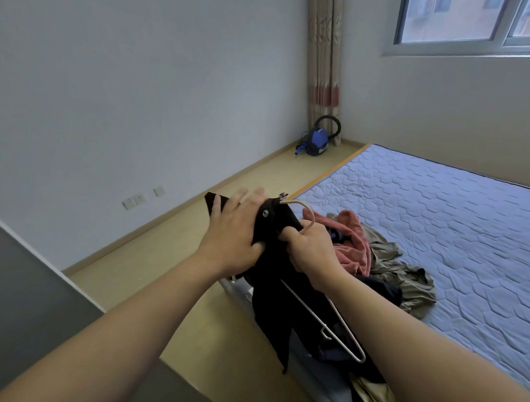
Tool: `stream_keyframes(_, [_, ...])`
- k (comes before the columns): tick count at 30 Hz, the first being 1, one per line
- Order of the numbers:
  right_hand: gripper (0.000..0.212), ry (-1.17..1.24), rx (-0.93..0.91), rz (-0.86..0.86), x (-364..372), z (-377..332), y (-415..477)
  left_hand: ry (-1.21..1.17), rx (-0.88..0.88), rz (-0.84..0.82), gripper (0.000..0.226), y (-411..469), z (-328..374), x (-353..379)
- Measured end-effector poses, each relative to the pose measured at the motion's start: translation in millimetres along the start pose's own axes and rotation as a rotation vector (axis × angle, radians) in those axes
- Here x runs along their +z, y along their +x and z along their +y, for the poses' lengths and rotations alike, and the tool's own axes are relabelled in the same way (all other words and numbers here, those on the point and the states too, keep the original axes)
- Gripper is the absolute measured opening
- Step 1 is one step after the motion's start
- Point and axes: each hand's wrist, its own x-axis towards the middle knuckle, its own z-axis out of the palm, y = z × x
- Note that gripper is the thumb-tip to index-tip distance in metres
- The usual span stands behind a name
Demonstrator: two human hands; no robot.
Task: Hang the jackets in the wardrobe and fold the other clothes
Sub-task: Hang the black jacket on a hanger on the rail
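Note:
A black jacket (279,302) hangs in the air over the near corner of the bed, partly on a white wire hanger (337,321). My right hand (310,250) grips the hanger's neck just below its hook, together with jacket fabric. My left hand (232,235) lies over the jacket's collar part, thumb underneath the cloth and fingers spread and blurred. A metal snap shows on the collar. On the bed behind lie a pink garment (354,243), an olive-grey garment (410,274) and a dark one (381,290).
The bed (454,224) with a blue quilted cover fills the right side. A grey panel (36,299) stands at the left. A blue vacuum cleaner (317,140) sits in the far corner by the curtain (325,63). Beige floor runs between bed and wall.

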Motion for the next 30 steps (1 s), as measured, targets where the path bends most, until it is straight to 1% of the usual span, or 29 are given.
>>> stream_keyframes(1, [0.018,0.056,0.016,-0.028,0,-1,-1,-0.028,0.006,-0.053,0.051,4,2,-1])
stream_keyframes(2, [0.023,0.12,0.039,-0.07,-2,-2,-3,-0.07,0.014,-0.067,0.037,7,4,-1])
stream_keyframes(3, [0.025,0.178,0.05,-0.114,-5,-2,-5,-0.113,0.045,-0.039,0.031,11,3,0])
stream_keyframes(4, [0.025,0.223,0.05,-0.143,-8,-4,-6,-0.156,0.078,-0.007,0.033,14,1,2])
stream_keyframes(6, [0.023,0.335,0.032,-0.186,-17,-7,-7,-0.217,0.117,0.049,0.046,19,-2,6])
stream_keyframes(8, [0.02,0.472,0.04,-0.221,-24,-10,-5,-0.22,0.103,0.107,0.059,24,-3,10])
stream_keyframes(9, [0.021,0.51,0.052,-0.241,-26,-12,-4,-0.208,0.09,0.129,0.061,26,-1,11])
stream_keyframes(11, [0.027,0.524,0.08,-0.274,-27,-11,-3,-0.172,0.059,0.168,0.061,26,4,13])
stream_keyframes(14, [0.043,0.509,0.144,-0.238,-34,-1,-1,-0.169,0.016,0.186,0.07,23,11,18])
stream_keyframes(15, [0.044,0.477,0.138,-0.233,-37,1,0,-0.172,0.017,0.188,0.072,22,12,20])
stream_keyframes(16, [0.039,0.421,0.127,-0.239,-40,4,2,-0.177,0.021,0.188,0.072,22,13,19])
stream_keyframes(17, [0.033,0.349,0.126,-0.247,-42,7,4,-0.187,0.022,0.186,0.072,21,13,18])
stream_keyframes(18, [0.032,0.262,0.138,-0.252,-44,12,6,-0.205,0.019,0.176,0.072,21,13,15])
stream_keyframes(19, [0.037,0.162,0.158,-0.259,-45,18,9,-0.226,0.017,0.167,0.072,21,13,11])
stream_keyframes(20, [0.048,0.071,0.183,-0.278,-46,24,11,-0.241,0.013,0.154,0.072,21,12,7])
stream_keyframes(22, [0.078,-0.077,0.241,-0.353,-45,36,12,-0.232,-0.003,0.121,0.074,21,11,0])
stream_keyframes(23, [0.087,-0.155,0.257,-0.411,-44,39,10,-0.219,-0.009,0.111,0.076,20,11,-2])
stream_keyframes(25, [0.093,-0.338,0.248,-0.551,-39,41,8,-0.216,-0.008,0.118,0.077,16,11,-5])
stream_keyframes(26, [0.097,-0.47,0.237,-0.599,-34,44,9,-0.221,-0.005,0.13,0.076,13,10,-5])
stream_keyframes(28, [0.112,-0.754,0.253,-0.63,-25,46,8,-0.221,-0.004,0.15,0.073,8,10,-7])
stream_keyframes(29, [0.114,-0.817,0.268,-0.647,-20,49,8,-0.219,-0.002,0.154,0.071,6,9,-8])
stream_keyframes(30, [0.111,-0.811,0.281,-0.653,-17,54,8,-0.214,0.0,0.155,0.071,4,8,-9])
